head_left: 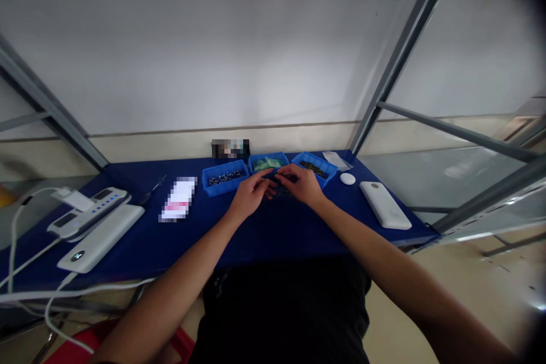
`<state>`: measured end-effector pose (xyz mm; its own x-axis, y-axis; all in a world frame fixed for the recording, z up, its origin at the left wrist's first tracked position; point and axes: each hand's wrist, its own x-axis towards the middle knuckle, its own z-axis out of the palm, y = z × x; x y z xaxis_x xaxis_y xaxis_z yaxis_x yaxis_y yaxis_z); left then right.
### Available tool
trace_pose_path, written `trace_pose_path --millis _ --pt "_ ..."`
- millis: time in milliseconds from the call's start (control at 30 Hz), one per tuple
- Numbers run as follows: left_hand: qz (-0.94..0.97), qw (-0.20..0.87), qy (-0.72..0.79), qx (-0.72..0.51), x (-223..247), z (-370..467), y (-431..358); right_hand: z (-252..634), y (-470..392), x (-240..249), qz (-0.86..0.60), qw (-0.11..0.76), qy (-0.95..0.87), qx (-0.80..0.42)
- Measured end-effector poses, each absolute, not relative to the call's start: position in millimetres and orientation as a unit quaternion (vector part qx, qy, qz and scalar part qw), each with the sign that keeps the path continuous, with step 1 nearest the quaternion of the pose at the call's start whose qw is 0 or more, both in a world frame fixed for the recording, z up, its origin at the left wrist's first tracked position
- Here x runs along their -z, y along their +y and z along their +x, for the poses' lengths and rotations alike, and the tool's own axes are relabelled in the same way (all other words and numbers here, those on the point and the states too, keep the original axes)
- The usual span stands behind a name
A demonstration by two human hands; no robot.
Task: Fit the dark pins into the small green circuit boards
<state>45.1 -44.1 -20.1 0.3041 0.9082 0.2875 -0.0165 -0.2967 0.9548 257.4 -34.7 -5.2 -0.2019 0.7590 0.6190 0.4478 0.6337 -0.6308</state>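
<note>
My left hand (pixel 252 192) and my right hand (pixel 303 183) come together over the blue table, just in front of the middle bin. The fingers of both are bent, with the tips close to each other. Whatever lies between them is small, dark and too dim to name. Behind them stands a blue bin (pixel 251 169) with light green pieces in it. A second blue bin (pixel 212 190) with small silvery and dark parts is left of my left hand. Beyond my right hand sits a third blue bin (pixel 331 169) with small brownish metal parts.
A phone (pixel 179 199) and a thin pointed tool (pixel 154 187) lie left. Further left are a white power strip (pixel 91 210), a white power bank (pixel 102 239) and cables. On the right are a round white case (pixel 347 178), another white power bank (pixel 385 205) and a clear bag (pixel 336 160). Metal posts flank the table (pixel 273 239).
</note>
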Motion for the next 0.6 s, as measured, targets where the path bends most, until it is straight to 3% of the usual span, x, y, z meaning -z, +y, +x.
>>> trace_pose_path --millis 233,433,600 --pt "0.69 0.446 0.316 -0.474 23 47 -42 259 -33 4 -0.369 0.483 -0.783 -0.136" --pt "0.718 0.298 0.38 -0.501 20 39 -40 257 -37 3 -0.337 0.459 -0.806 -0.164" --pt "0.704 0.297 0.406 -0.501 21 35 -38 256 -39 0 -0.361 0.463 -0.794 -0.155"
